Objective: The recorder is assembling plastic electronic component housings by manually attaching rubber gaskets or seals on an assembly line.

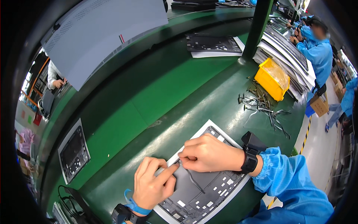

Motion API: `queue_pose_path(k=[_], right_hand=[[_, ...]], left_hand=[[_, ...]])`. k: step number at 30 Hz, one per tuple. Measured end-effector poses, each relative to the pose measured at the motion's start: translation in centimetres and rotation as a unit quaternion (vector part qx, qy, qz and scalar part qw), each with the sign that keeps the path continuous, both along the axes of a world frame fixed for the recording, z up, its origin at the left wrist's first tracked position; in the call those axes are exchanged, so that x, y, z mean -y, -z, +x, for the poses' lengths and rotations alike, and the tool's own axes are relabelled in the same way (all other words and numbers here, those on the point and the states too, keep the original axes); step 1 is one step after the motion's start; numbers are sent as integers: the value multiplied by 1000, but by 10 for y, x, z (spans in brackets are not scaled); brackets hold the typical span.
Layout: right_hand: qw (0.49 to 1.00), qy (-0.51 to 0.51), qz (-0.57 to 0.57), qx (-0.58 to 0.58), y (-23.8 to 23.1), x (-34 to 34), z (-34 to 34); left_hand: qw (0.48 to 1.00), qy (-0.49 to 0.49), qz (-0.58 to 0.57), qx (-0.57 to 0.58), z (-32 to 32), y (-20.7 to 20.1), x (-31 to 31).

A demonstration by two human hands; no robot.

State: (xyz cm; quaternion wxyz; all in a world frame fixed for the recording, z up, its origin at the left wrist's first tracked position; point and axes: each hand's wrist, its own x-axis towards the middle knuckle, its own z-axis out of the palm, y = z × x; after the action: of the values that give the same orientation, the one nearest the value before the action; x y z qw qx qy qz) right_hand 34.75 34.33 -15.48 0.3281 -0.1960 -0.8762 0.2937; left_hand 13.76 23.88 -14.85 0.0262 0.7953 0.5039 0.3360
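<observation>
A dark tablet-like panel (182, 188), dotted with small white patches and set on a white backing, lies tilted on the bench in front of me. My right hand (207, 153) reaches over its upper part, with thumb and forefinger pinched on the end of a thin dark flexible strip (194, 182). The rest of that strip trails down across the panel. From the left, my left hand (154, 183) rests over the panel's edge. One of its fingers stretches to the panel beside the pinched end, the others are loosely bent and apart; I see nothing gripped in it.
Similar panels lie at the far left (74, 151) and the back (212, 44). Loose thin strips (263, 106) are heaped beside a yellow bin (271, 80) at right, near stacked sheets (283, 56). A green post (257, 30) rises behind. People in blue work at far right.
</observation>
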Motion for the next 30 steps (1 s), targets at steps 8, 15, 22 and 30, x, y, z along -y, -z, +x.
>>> queue_pose_path(k=[8, 15, 22, 30], right_hand=[[1000, 5, -12, -3, 2, -2, 3], [996, 48, -68, 23, -2, -3, 2], [994, 44, -97, 32, -3, -7, 5], [995, 39, -90, 26, -3, -7, 5]], left_hand=[[999, -43, -28, -6, 6, -2, -5], [996, 4, -51, 76, 2, 2, -9], [998, -3, -37, 55, 4, 2, -11], [997, -8, -37, 71, 7, -2, -10]])
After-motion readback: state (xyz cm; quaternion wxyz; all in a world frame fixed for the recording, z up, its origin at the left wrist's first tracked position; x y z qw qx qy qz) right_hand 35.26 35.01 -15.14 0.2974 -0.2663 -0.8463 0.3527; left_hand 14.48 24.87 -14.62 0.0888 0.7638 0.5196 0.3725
